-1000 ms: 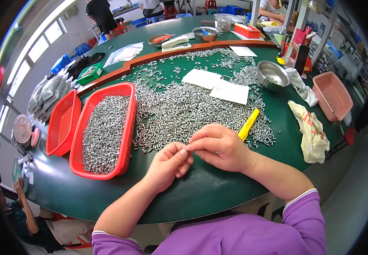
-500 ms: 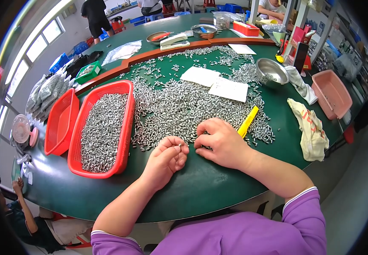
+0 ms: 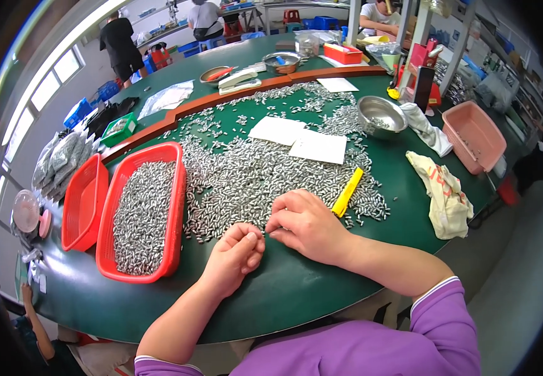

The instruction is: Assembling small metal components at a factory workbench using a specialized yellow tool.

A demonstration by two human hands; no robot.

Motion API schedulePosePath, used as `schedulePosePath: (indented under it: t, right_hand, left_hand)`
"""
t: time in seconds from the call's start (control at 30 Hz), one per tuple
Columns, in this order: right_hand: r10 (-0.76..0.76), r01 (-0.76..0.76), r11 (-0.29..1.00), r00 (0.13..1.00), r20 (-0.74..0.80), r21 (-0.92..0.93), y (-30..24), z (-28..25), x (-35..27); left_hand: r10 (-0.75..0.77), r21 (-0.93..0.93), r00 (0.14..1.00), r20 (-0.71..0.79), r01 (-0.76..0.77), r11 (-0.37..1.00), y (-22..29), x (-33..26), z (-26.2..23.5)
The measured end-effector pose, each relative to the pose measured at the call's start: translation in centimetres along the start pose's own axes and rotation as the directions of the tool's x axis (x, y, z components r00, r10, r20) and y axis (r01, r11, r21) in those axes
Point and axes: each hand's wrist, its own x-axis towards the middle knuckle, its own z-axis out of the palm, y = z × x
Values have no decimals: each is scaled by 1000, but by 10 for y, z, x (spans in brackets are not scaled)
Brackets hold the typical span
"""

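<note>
Head view: your two hands rest at the near edge of the green tabletop (image 3: 296, 294), close together. Your left hand (image 3: 237, 257) is curled into a loose fist, fingertips pinched together; whether a part sits inside it cannot be told. Your right hand (image 3: 306, 225) lies palm down with fingers bent, its fingertips touching the near fringe of the heap of small metal parts (image 3: 253, 175), far too many to count, which spreads across the middle of the tabletop just beyond both hands.

Two red trays lie to your left: the nearer red tray (image 3: 174, 207) is full of the same metal parts, and the outer red tray (image 3: 83, 207) beside it shows a bare bottom. One yellow tool (image 3: 348, 191) lies just right of your right hand. Two white paper sheets (image 3: 303, 139) lie on the heap. One steel bowl (image 3: 381, 116), one pink basin (image 3: 475, 138) and one crumpled cloth (image 3: 441, 194) sit to the right.
</note>
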Motion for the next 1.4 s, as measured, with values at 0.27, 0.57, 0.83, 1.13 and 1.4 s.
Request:
schedulePosePath:
  t: [0.27, 0.57, 0.83, 1.13, 1.4]
  right_hand:
    - [53, -61, 947, 998, 34, 317, 1, -1, -1]
    - [-92, 89, 967, 996, -1, 238, 0, -2, 1]
    - [-98, 105, 967, 994, -44, 231, 0, -4, 2]
    - [-98, 113, 960, 993, -70, 256, -2, -4, 3]
    - [-88, 105, 957, 993, -75, 269, -4, -7, 4]
  left_hand:
    - [-32, 50, 997, 74, 28, 998, -1, -1, 0]
    - [-77, 13, 993, 86, 76, 997, 0, -2, 0]
    - [-61, 11, 994, 91, 60, 998, -1, 0, -3]
    - [-47, 8, 994, 103, 46, 999, 1, -3, -3]
    - [-51, -28, 993, 105, 55, 998, 4, -4, 1]
